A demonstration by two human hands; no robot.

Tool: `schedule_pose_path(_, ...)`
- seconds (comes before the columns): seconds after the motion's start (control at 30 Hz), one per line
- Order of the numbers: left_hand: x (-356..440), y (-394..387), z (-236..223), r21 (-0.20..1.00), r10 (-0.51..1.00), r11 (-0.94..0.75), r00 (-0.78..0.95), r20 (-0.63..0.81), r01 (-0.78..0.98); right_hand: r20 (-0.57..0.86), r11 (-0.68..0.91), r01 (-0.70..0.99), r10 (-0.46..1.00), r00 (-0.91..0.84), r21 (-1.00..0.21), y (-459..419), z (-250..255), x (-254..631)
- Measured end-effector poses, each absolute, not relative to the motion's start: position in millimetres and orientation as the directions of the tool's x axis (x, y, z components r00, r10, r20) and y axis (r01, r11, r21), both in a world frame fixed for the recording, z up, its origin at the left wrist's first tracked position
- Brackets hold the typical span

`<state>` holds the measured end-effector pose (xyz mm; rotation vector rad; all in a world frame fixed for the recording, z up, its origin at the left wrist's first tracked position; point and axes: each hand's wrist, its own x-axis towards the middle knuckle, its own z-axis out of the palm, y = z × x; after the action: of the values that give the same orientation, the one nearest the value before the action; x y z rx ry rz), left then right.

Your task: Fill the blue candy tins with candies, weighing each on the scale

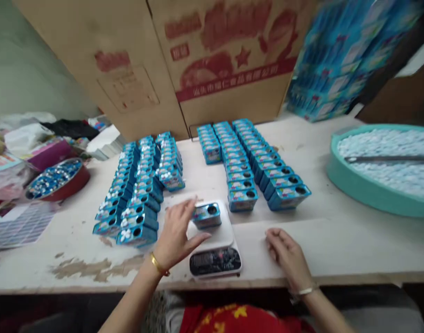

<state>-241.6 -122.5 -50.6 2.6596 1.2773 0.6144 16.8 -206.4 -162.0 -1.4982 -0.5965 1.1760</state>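
Note:
A small blue box with a round hole on top sits on the white platform of a digital scale near the table's front edge. My left hand hovers at the box's left side, fingers spread around it, thumb below; it is blurred and I cannot tell if it touches the box. My right hand rests on the table to the right of the scale, fingers loosely curled, nothing in it. Both wrists wear bracelets.
Rows of blue boxes stand at left and centre right. A teal tray of small white pieces is at right. A red bowl of beads and clutter lie left. Cardboard cartons rise behind.

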Motion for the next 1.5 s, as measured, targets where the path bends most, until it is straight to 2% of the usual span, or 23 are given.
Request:
schedule_pose_path(0.07,-234,-92,-38,0.241,0.728,-0.685,0.655,0.203,0.687,-0.169,-0.184,0.000,0.903,0.394,-0.983,-208,-170,9)
schedule_pose_path(0.13,-227,-55,-31,0.200,0.739,-0.673,0.644,0.197,0.712,-0.024,-0.088,0.172,0.940,0.340,-0.981,-209,-177,2)
schedule_pose_path(0.23,-210,7,-32,0.070,0.775,-0.613,0.582,0.245,0.787,0.067,-0.018,0.274,0.952,0.299,-0.962,-212,-182,-4)
schedule_pose_path(0.3,-194,46,-40,0.002,0.780,-0.603,0.589,0.210,0.798,0.081,-0.014,0.267,0.936,0.342,-0.964,-212,-181,-7)
schedule_pose_path(0.4,-170,90,-59,-0.021,0.776,-0.612,0.605,0.176,0.791,0.069,-0.030,0.238,0.915,0.397,-0.971,-211,-178,-11)
schedule_pose_path(0.57,-146,119,-87,-0.051,0.798,-0.565,0.561,0.222,0.824,0.041,-0.056,0.224,0.913,0.406,-0.973,-210,-176,-13)
schedule_pose_path(0.77,-172,87,-77,-0.070,0.818,-0.489,0.485,0.310,0.870,0.002,-0.113,0.239,0.900,0.435,-0.964,-216,-179,-14)
schedule_pose_path(0.87,-209,59,-64,-0.107,0.869,-0.339,0.354,0.346,0.935,0.011,-0.112,0.258,0.903,0.430,-0.960,-217,-180,-13)
schedule_pose_path(0.97,-245,40,-63,-0.198,0.932,-0.203,0.251,0.262,0.959,0.030,-0.090,0.280,0.917,0.398,-0.956,-218,-182,-11)
schedule_pose_path(1.1,-263,27,-64,-0.243,0.934,-0.271,0.315,0.167,0.932,0.052,-0.060,0.305,0.937,0.345,-0.950,-218,-184,-4)
schedule_pose_path(1.2,-254,7,-46,-0.241,0.900,-0.377,0.415,0.132,0.894,0.014,-0.082,0.243,0.930,0.368,-0.966,-215,-182,2)
schedule_pose_path(1.3,-232,-28,-18,-0.217,0.830,-0.537,0.557,0.039,0.815,-0.102,-0.132,0.049,0.914,0.393,-0.990,-211,-176,10)
schedule_pose_path(1.4,-205,-64,-2,-0.181,0.743,-0.666,0.664,-0.079,0.724,-0.272,-0.221,-0.186,0.908,0.320,-0.957,-208,-169,20)
schedule_pose_path(1.5,-183,-87,-6,-0.155,0.697,-0.717,0.692,-0.189,0.680,-0.372,-0.290,-0.327,0.901,0.223,-0.899,-207,-164,29)
